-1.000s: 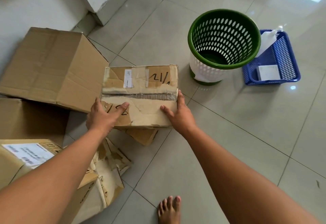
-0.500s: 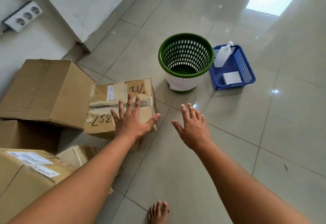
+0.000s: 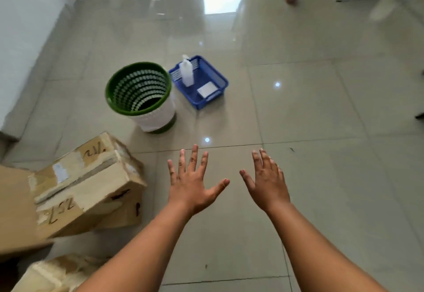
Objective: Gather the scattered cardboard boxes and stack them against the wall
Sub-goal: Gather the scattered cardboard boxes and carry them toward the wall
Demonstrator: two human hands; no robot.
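Both hands empty; blurred box writing maybe "257"

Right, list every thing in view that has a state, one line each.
left hand: open, fingers spread, holding nothing
right hand: open, holding nothing
taped box: closed, tilted, resting among the other boxes
green wastebasket: upright on the floor
blue basket: on the floor beside the wastebasket, holding a bottle and a white pad
white bottle: upright in the blue basket
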